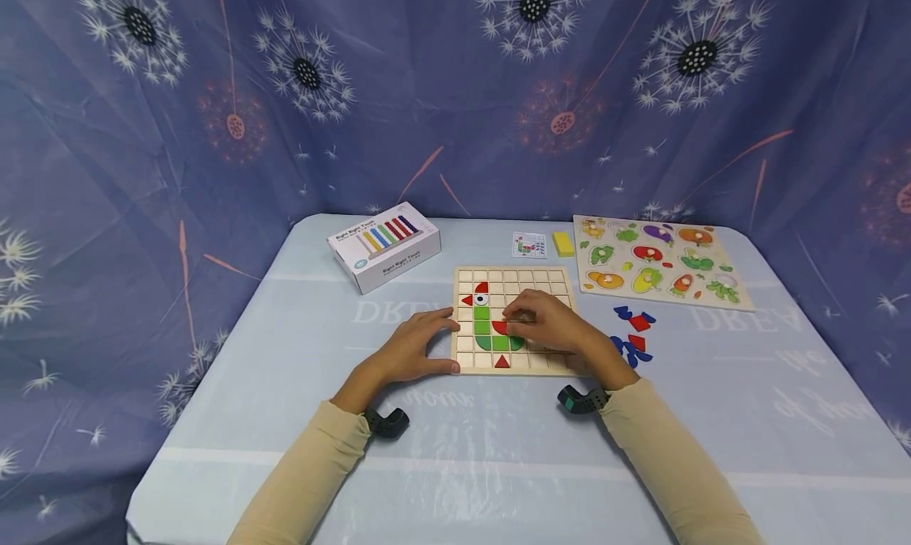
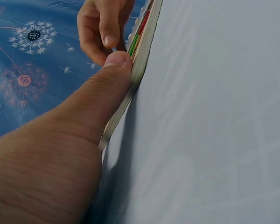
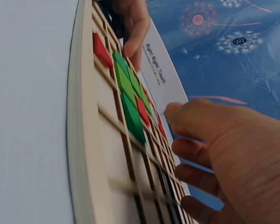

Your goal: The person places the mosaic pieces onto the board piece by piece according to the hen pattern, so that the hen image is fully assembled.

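A wooden grid board [image 1: 523, 373] lies in the middle of the table in the head view. In its cells sit green squares [image 1: 481, 327], dark green rounded pieces [image 1: 483, 342], red pieces and a white eye piece [image 1: 481, 299]. My left hand [image 1: 413, 345] touches the board's left edge, its thumb at the near corner. Above the board's right half is my right hand [image 1: 548, 321], its fingertips near a red rounded piece [image 1: 499, 327]. The right wrist view shows its fingers [image 3: 194, 151] loosely bent, with a gap between thumb and index and no piece visible there.
Loose blue [image 1: 632, 359] and red [image 1: 640, 323] pieces lie right of the board. Behind stand a pattern card [image 1: 530, 245], a yellow block [image 1: 563, 244] and a vegetable puzzle [image 1: 662, 262]. A white box [image 1: 384, 247] is at the back left.
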The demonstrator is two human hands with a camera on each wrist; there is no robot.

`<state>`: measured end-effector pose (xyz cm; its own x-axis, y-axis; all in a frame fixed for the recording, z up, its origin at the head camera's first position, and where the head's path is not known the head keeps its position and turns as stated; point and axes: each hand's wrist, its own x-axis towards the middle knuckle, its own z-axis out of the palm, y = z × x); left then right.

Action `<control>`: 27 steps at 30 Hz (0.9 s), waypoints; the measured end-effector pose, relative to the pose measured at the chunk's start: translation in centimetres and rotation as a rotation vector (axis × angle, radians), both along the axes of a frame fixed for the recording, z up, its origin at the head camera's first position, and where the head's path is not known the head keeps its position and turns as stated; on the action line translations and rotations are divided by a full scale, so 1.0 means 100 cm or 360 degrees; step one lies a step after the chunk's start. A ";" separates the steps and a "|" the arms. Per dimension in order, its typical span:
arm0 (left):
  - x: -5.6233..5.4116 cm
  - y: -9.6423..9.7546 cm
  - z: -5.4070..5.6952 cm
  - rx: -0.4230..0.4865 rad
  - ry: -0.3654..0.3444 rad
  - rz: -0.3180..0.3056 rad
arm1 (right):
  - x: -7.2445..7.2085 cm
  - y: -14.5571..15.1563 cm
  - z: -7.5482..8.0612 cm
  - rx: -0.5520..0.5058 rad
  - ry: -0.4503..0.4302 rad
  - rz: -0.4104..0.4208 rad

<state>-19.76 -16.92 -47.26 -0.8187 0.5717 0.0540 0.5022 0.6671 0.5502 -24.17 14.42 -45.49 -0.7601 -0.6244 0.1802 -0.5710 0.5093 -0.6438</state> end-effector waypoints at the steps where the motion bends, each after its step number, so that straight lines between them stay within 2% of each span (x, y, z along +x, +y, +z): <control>1: 0.000 0.000 0.000 -0.0002 -0.0002 0.0000 | 0.001 0.004 0.001 -0.0024 0.0000 0.0011; 8: -0.001 0.000 0.000 -0.0002 -0.0005 0.0007 | 0.012 0.060 0.013 -0.0006 0.0036 -0.0065; 14: -0.002 0.000 -0.001 -0.0009 -0.0020 0.0009 | 0.028 0.134 0.018 0.0151 0.0072 -0.0358; 20: -0.001 0.000 -0.001 0.0003 -0.0016 0.0004 | 0.037 0.181 0.001 0.0256 0.0014 -0.0632; 24: -0.001 0.000 0.000 0.0011 -0.0016 -0.0002 | 0.038 0.193 -0.016 0.0242 0.0010 -0.0688; 27: -0.001 0.000 0.000 0.0008 -0.0026 0.0003 | 0.037 0.195 -0.023 0.0226 0.0041 -0.0705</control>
